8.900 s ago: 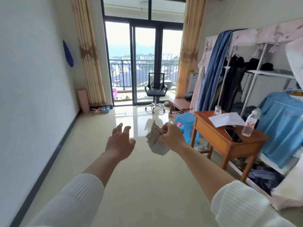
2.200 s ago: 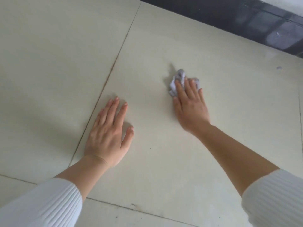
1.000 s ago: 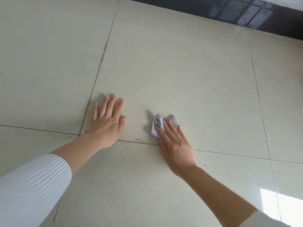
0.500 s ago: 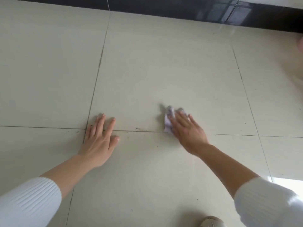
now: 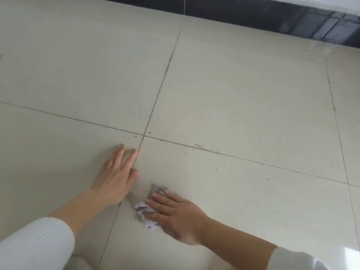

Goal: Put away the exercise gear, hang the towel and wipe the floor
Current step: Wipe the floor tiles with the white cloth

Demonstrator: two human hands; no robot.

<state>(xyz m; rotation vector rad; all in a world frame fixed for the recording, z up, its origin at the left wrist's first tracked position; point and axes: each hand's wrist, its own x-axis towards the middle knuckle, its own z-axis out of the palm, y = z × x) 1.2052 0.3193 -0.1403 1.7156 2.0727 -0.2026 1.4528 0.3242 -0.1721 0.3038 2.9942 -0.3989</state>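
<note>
Soft, even daylight — white glare at the floor's (image 5: 253, 94) near right corner, faint shadows, right hand (image 5: 175, 217) slightly motion-blurred.

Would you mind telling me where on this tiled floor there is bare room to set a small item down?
Free: the cream floor tiles between the black skirting board and the cross grout line, and the tile right of the right hand. Crowded: bottom centre, where the left hand lies flat beside the right hand pressing the crumpled pale tissue.
</note>
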